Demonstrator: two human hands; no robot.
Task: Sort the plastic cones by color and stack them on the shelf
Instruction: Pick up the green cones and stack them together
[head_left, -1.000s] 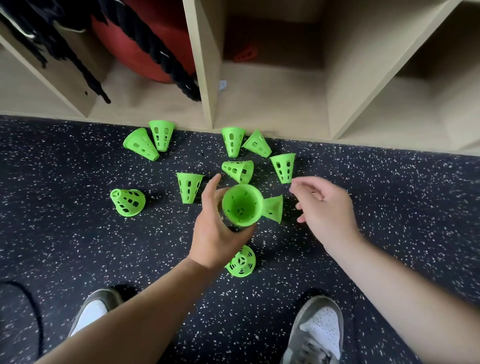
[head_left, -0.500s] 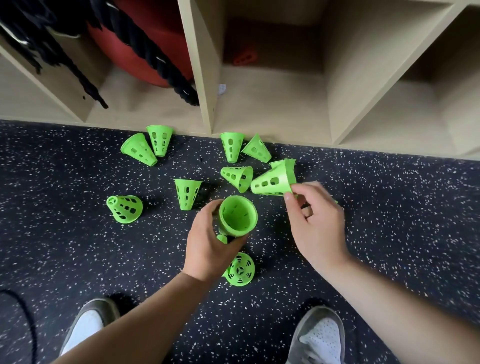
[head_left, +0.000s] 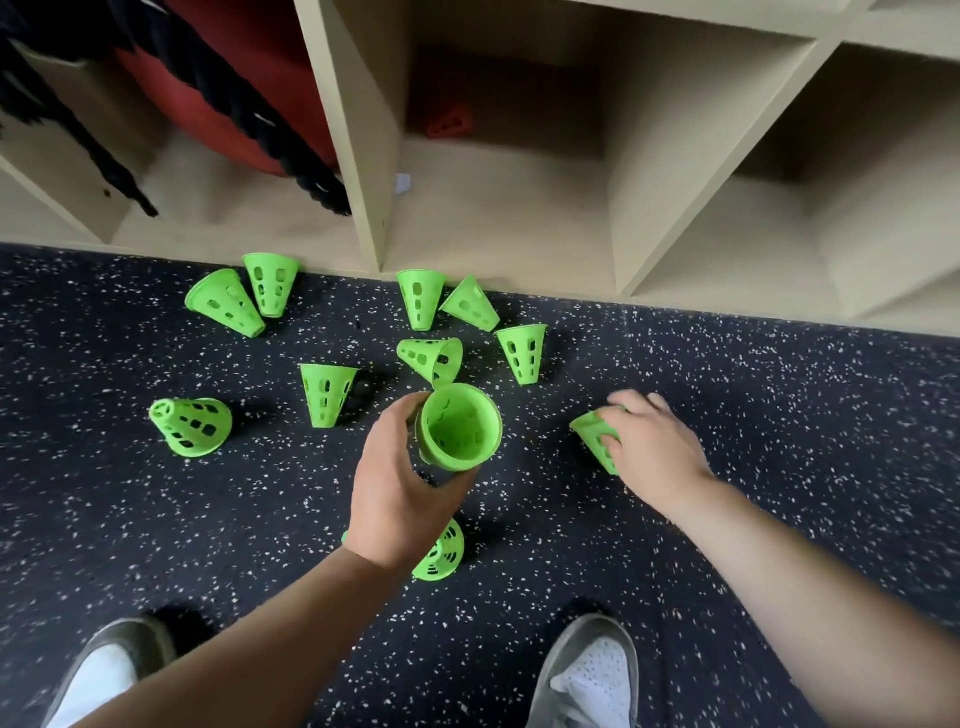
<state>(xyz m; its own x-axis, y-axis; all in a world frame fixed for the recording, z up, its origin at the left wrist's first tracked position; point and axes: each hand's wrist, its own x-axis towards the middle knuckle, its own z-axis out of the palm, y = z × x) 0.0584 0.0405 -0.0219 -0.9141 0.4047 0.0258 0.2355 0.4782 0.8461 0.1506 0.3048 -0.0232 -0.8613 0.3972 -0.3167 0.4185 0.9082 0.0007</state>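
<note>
From the head view, the left hand (head_left: 400, 483) is holding a green plastic cone (head_left: 460, 426) above the speckled black floor (head_left: 779, 415), its fingers (head_left: 447, 480) and thumb curling round the cone's wall while the wide mouth is facing up toward the camera; whether more cones are nesting inside it I cannot tell. To the right, the right hand (head_left: 654, 447) is reaching down, its fingers (head_left: 631, 402) closing over a second green cone (head_left: 592, 434) that is lying on its side on the floor. Another perforated green cone (head_left: 441, 553) is lying just beneath the left wrist, partly hidden by it. Eight loose green cones (head_left: 327, 392) are lying scattered on the floor between the hands and the wooden shelf (head_left: 363, 156), some standing on their narrow ends, some tipped over, four of them close to the shelf's front edge. In the middle compartment a red cone (head_left: 449, 122) is sitting at the back. In the left compartment a red ball (head_left: 218, 78) is resting behind a thick black rope (head_left: 244, 104). Two grey-and-white shoes (head_left: 587, 675) are showing at the bottom edge.
</note>
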